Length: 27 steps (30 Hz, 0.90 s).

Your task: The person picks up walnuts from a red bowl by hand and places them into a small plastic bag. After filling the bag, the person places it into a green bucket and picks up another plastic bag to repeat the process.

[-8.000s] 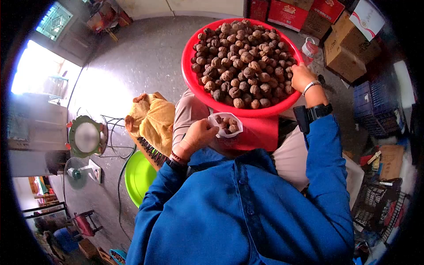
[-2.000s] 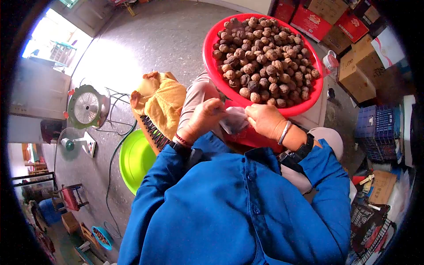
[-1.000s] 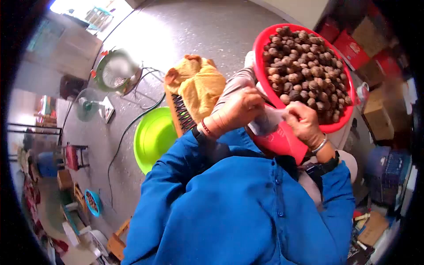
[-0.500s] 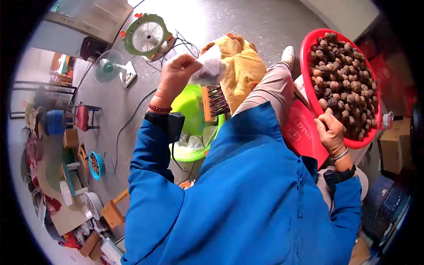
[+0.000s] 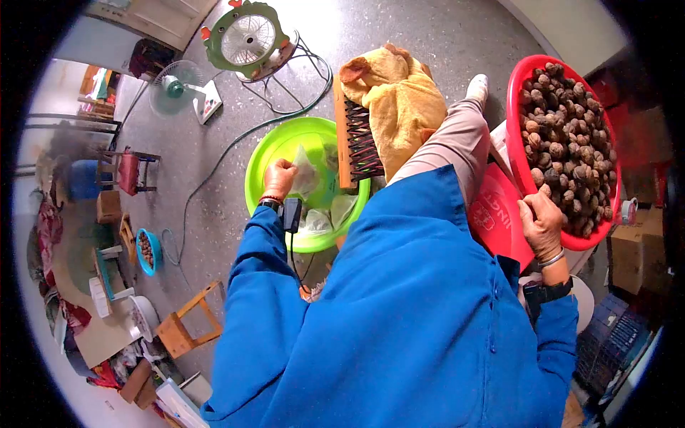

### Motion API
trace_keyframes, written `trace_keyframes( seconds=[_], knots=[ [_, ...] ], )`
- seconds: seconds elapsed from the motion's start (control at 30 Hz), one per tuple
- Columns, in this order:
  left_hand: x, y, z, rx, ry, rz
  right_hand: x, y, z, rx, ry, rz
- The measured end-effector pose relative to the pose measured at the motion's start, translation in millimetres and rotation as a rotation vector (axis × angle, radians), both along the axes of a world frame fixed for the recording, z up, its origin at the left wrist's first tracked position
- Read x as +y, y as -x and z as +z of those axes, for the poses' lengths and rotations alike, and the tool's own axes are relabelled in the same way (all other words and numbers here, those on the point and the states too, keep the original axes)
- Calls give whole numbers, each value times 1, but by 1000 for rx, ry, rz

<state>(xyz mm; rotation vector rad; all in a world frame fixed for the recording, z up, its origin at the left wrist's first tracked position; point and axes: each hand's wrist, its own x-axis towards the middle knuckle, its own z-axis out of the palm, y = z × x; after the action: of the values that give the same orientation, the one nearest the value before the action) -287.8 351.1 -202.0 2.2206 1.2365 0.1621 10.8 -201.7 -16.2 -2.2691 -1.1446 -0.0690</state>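
My left hand [image 5: 280, 178] is closed in a pinch on the top of a small clear plastic bag [image 5: 305, 175], which hangs inside the lime-green basin [image 5: 265, 146]. More clear bags [image 5: 320, 221] with something in them lie at the bottom of that basin; their contents are hard to make out. On the other side, my right hand [image 5: 540, 225] is closed at the near-left rim of a red basin [image 5: 515, 107]. Walnuts [image 5: 567, 143] fill this basin in a heap. Part of the right hand's grip is hidden behind its own fingers.
A yellow towel [image 5: 399, 107] lies over a wooden-edged folding stool [image 5: 344, 135] beside my leg. A red stool [image 5: 496, 217] stands below the walnuts. Ahead are a green fan [image 5: 248, 39], a smaller fan [image 5: 173, 87] and a cable [image 5: 235, 143]. A blue bowl [image 5: 148, 251] sits leftward.
My left hand has come down from in front of the towel into the green basin, carrying the plastic bag. My right hand has stayed at the red basin's rim.
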Motion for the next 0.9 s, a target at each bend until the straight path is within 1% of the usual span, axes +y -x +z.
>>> trace_keyframes(
  seconds=[0.03, 0.1, 0.17, 0.2, 0.27, 0.47, 0.57, 0.63, 0.67, 0.77, 0.8, 0.87, 0.9],
  knots=[
    [0, 4, -8, 45, -49, 9, 1, 1, 1, -10, 13, -2],
    [-5, 11, -21, 66, -51, 18, 1, 2, 0, -20, 31, -6],
    [-8, 13, -33, 152, -97, 63, 0, 3, -5, -67, 44, -10],
    [-4, 15, -46, 149, -77, 76, 1, 4, -5, -68, 48, -11],
    [-2, 16, -60, 148, -75, 82, 4, 7, -5, -157, 89, -21],
    [-2, 3, -63, 190, -70, 92, 4, 9, -7, -174, 130, -19],
    [0, -9, -77, 194, -43, 121, 6, 11, -6, -188, 140, -28],
    [2, -14, -105, 234, -5, 27, 7, 11, -5, -188, 151, -35],
    [2, -17, -119, 240, 143, 86, 7, 12, -5, -190, 160, -39],
    [-21, -23, -106, 178, 119, 14, 5, 11, -6, -180, 157, -46],
    [-17, -24, -110, 160, 168, 23, 5, 11, -6, -179, 157, -49],
    [-17, -13, -119, 151, 179, 26, 7, 12, -4, -178, 146, -42],
    [-19, -12, -114, 139, 189, 32, 7, 12, -4, -177, 145, -44]
  ],
)
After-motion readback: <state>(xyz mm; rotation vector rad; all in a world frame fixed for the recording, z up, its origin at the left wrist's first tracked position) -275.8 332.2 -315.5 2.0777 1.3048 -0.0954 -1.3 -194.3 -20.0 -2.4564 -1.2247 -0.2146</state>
